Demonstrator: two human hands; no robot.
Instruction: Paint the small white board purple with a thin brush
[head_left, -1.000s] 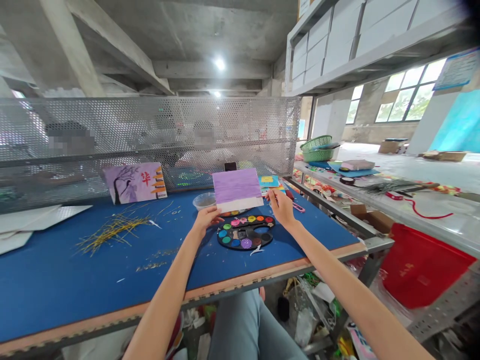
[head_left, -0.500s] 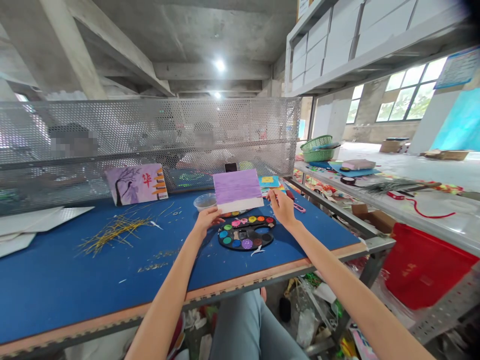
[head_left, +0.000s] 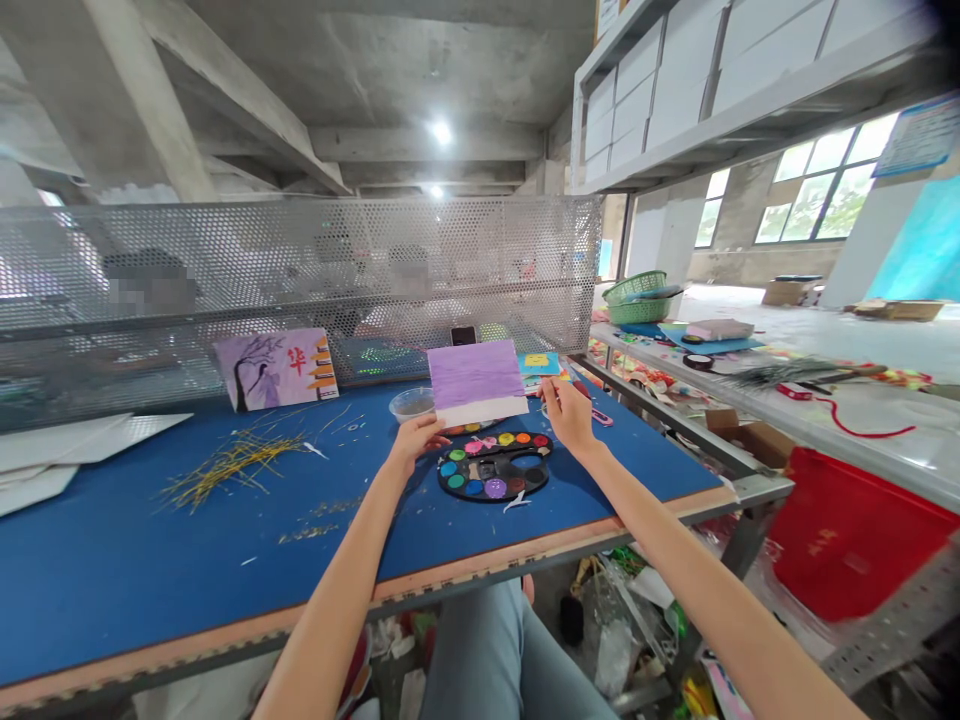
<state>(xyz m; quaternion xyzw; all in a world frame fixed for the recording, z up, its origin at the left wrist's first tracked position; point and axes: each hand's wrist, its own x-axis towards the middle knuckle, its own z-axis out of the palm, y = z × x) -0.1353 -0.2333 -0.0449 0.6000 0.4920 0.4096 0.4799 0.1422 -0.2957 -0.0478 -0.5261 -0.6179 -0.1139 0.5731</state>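
Observation:
A card (head_left: 477, 378), painted purple with a white strip along its bottom, is held up by its lower left corner in my left hand (head_left: 417, 440). My right hand (head_left: 568, 412) is closed just right of the card, its fingers pinched; what they hold, if anything, is too small to make out. Below the card lies a black paint palette (head_left: 493, 470) with round pans of many colours. A clear bowl (head_left: 412, 403) stands behind my left hand. At the back left a purple picture (head_left: 277, 370) with a dark tree and a red character leans against the mesh.
Yellow stalks (head_left: 236, 462) lie scattered on the blue tabletop (head_left: 180, 560), with white boards (head_left: 90, 440) at far left. A pink cutter (head_left: 601, 417) lies right of my right hand. Mesh (head_left: 300, 260) borders the back; a metal shelf (head_left: 825, 420) stands at right.
The view has shifted very slightly. Both hands and the card keep nearly the same position and hold.

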